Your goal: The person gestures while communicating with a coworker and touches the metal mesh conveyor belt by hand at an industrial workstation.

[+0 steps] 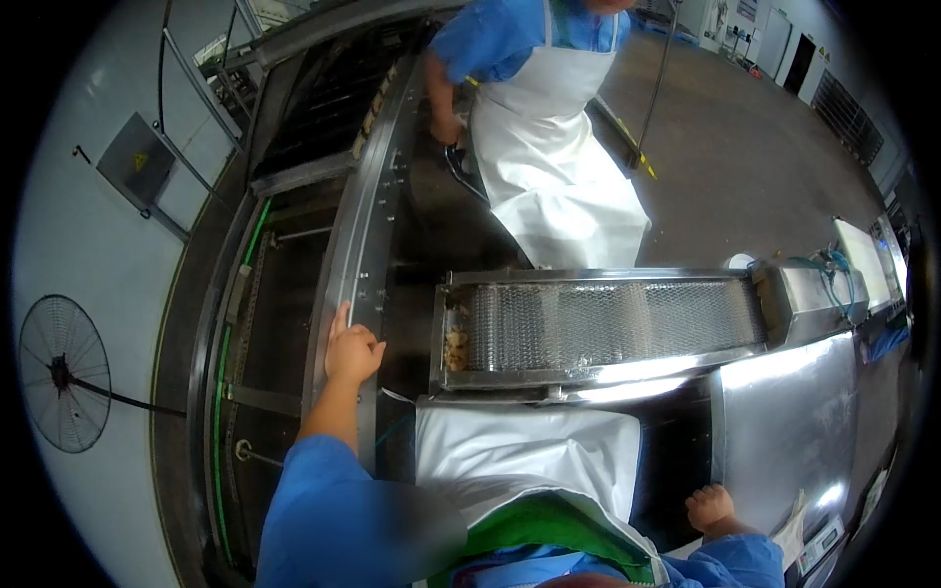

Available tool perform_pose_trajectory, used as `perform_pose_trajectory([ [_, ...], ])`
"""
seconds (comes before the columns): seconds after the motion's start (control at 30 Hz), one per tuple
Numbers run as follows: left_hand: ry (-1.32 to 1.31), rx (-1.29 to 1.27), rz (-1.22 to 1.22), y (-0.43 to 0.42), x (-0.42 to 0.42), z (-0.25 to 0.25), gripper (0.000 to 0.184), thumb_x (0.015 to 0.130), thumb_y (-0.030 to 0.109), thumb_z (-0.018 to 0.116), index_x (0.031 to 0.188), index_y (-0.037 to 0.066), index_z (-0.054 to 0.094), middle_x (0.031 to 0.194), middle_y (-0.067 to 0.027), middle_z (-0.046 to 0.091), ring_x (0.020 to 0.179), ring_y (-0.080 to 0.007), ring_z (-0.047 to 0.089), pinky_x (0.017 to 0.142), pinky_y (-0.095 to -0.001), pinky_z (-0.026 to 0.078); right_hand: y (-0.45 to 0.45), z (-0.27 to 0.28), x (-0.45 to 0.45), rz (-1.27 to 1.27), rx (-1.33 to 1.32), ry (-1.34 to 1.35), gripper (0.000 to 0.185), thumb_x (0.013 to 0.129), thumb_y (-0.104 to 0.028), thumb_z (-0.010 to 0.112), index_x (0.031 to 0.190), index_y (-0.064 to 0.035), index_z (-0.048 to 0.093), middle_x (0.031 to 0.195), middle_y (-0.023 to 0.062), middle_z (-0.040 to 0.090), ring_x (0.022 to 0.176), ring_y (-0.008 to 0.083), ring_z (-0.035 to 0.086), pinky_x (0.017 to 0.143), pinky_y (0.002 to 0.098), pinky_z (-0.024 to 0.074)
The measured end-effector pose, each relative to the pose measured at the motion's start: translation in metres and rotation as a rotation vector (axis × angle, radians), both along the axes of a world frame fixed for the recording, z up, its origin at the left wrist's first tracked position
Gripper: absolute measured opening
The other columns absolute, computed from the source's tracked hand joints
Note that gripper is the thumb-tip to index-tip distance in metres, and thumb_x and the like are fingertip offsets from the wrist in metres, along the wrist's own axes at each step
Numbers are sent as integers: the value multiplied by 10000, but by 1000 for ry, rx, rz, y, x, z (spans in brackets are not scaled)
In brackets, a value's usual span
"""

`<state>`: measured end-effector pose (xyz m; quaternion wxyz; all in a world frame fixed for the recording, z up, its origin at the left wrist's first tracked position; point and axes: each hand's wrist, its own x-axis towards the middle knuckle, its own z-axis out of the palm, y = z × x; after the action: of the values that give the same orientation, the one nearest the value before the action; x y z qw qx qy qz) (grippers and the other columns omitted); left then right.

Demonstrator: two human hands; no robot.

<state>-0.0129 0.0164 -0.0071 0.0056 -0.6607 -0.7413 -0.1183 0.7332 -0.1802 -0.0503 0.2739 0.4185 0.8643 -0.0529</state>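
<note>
On the long metal rail (pixel 345 265) of the machine frame rests my left hand (pixel 353 351), its index finger stretched forward along the rail and the other fingers loosely bent. No object shows in it. At the lower right, my right hand (pixel 710 508) lies at the near left edge of a shiny metal table (pixel 784 421), its fingers curled; whether it holds anything is hidden. Ahead of me a wire mesh conveyor (pixel 598 323) runs left to right, with small pale pieces (pixel 456 348) at its left end.
Across the conveyor stands a person in a white apron (pixel 549 147), one hand (pixel 448 129) near a dark curved handle. A wall fan (pixel 65 372) and grey electrical box (pixel 139 162) are at left. A small scale (pixel 821 545) sits at the lower right.
</note>
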Motion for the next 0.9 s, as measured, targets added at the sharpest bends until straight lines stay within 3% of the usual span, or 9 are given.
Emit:
perform_pose_trajectory([
  [0.43,12,-47,18,0,2,4,149,766,242,765,689,114,761,1012,-32,726,1435,-317,327,1159,-410,315,4,1,-6,-72,-105,-165,224,883,-256,531,869,-171,738,917,24,708,933,209,660,824,380,476],
  [0.9,-6,-23,12,1,-3,-2,138,750,226,779,684,107,757,946,-33,724,1413,-329,357,1143,-424,332,3,10,-8,-12,-89,-86,204,878,-239,536,886,-168,727,919,15,706,917,210,664,822,374,479],
])
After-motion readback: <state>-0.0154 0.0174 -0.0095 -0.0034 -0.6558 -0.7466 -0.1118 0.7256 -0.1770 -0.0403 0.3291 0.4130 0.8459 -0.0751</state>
